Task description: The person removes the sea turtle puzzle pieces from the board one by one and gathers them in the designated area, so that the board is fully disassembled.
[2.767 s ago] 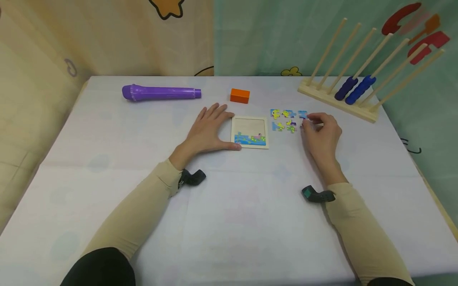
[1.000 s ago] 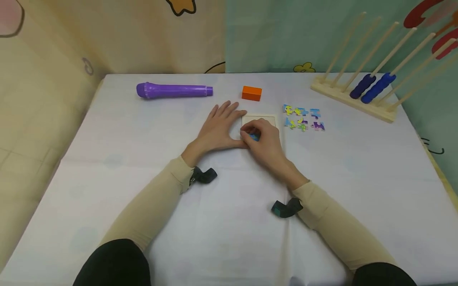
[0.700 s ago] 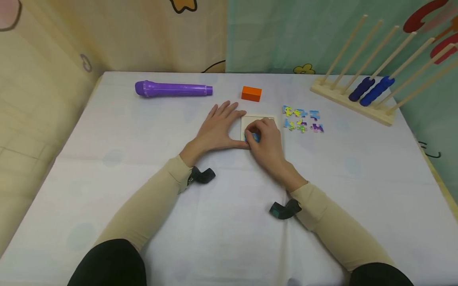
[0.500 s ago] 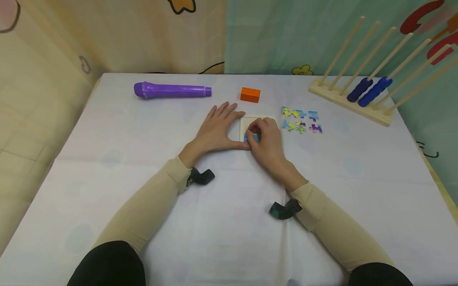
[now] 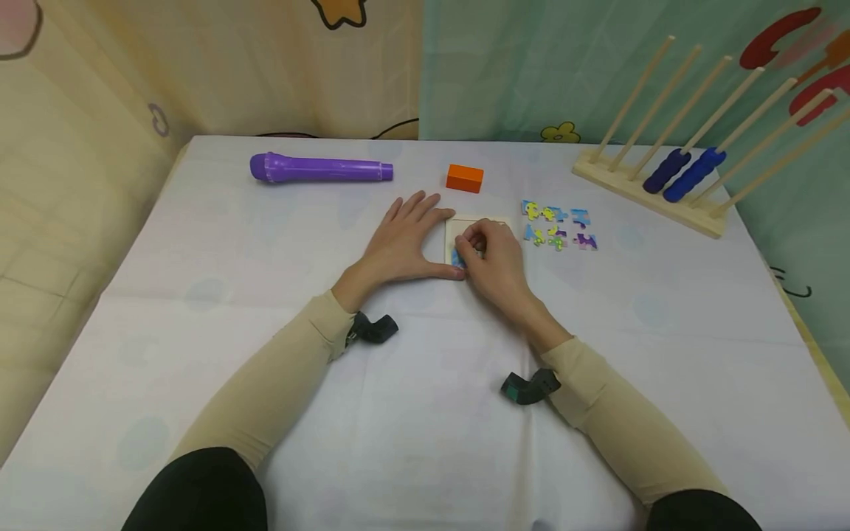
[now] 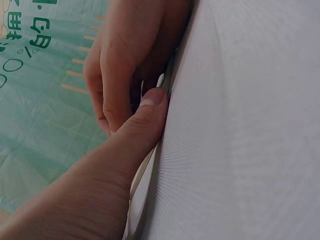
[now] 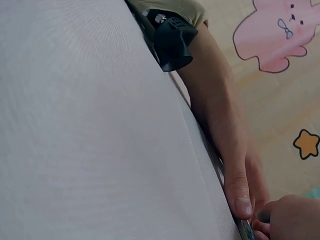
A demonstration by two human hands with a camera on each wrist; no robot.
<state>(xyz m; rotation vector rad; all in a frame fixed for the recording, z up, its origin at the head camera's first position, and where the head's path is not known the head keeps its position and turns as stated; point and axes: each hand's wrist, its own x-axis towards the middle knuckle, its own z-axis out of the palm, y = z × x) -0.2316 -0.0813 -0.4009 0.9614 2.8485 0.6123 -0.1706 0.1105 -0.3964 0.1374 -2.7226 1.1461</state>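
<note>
My left hand [image 5: 405, 243] lies spread on the table, index finger and thumb against the left side of a small wooden puzzle tray [image 5: 451, 237]. Over the tray, my right hand [image 5: 496, 262] has thumb and index finger drawn together in a pinch on a small puzzle piece, mostly covered by the fingers. A bit of blue picture [image 5: 457, 258] shows in the tray's lower left; the hand hides the rest. In the left wrist view, a thin pale edge shows beside the left thumb [image 6: 152, 100]. Loose jigsaw pieces [image 5: 556, 240] lie right of the tray, including a purple one [image 5: 586, 241].
An orange block [image 5: 465, 178] sits behind the tray. A purple toy microphone [image 5: 322, 169] lies at the back left. At the back right stands a wooden peg rack [image 5: 647, 193] with dark blue beads [image 5: 693, 175]. Curtains hang behind the table's far edge.
My right hand has come left from the loose pieces to over the tray. Since then its fingertips have shifted slightly right. The left hand keeps its place at the tray.
</note>
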